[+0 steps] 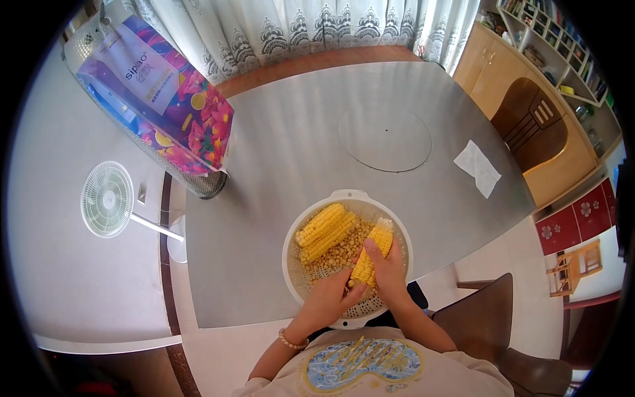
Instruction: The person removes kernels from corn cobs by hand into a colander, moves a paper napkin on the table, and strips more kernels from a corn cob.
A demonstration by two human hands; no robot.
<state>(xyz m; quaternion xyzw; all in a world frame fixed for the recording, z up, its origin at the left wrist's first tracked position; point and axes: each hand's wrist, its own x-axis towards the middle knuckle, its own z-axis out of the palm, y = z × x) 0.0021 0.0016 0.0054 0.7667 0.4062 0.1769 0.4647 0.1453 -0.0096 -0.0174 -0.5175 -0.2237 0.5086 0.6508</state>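
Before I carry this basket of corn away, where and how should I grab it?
I'd take the basket by its two flat rim tabs, one hand on the far tab, one on the near tab, coming from outside the rim. They stick out on opposite sides, so the load should balance. Both hands are at a cob now, so set that down first.

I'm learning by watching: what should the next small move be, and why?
Probably shell the near end of the held yellow corn cob with the left hand: it touches there, the right hand grips the cob, and loose yellow kernels lie in the white plastic colander beneath.
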